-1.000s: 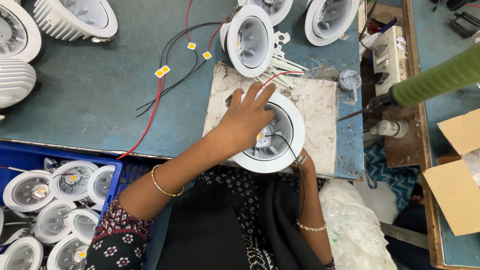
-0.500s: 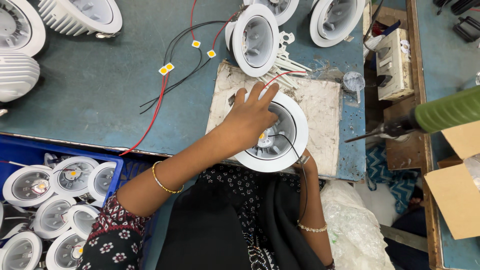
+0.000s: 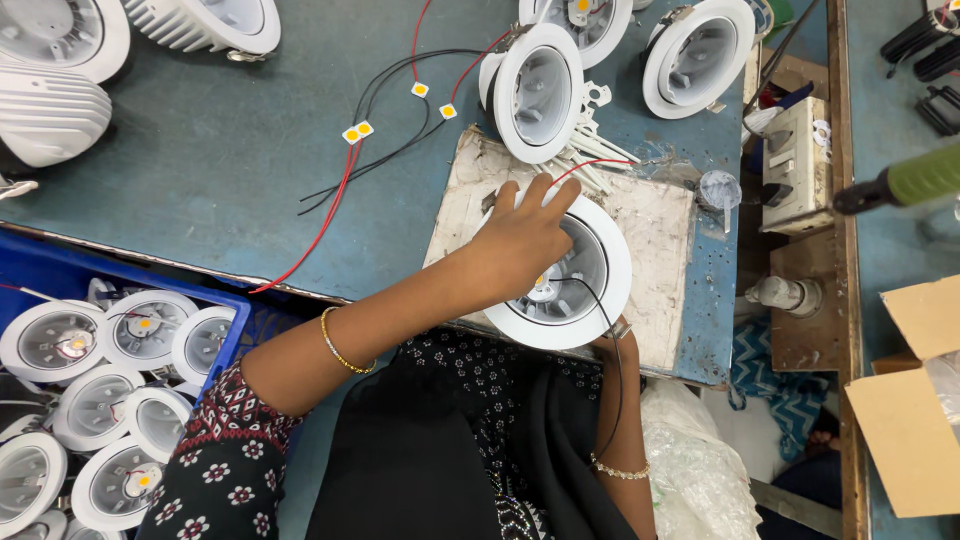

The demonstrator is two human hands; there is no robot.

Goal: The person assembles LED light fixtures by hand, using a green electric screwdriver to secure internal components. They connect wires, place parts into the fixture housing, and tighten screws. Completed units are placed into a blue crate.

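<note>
A white round downlight housing [image 3: 612,262] lies face up on a worn whitish board [image 3: 662,262] at the blue-grey bench's front edge. My left hand [image 3: 525,238] lies across its left side, fingers spread over the rim and into the reflector. A small yellow LED chip [image 3: 542,282] shows inside, just under my palm. My right hand [image 3: 613,338] comes up from below and holds the lower right rim; most of it is hidden under the housing. A black wire [image 3: 611,372] trails from the housing down along my right forearm.
A blue crate [image 3: 232,330] at the left holds several finished downlights [image 3: 140,325]. More white housings [image 3: 540,92] stand behind the board, with loose LED chips [image 3: 355,132] on red and black wires. A green-handled tool [image 3: 925,175], switch box [image 3: 795,150] and cardboard box [image 3: 915,405] are at the right.
The green-handled tool has drawn away to the right and upward from the board. Both my hands have stayed on the housing.
</note>
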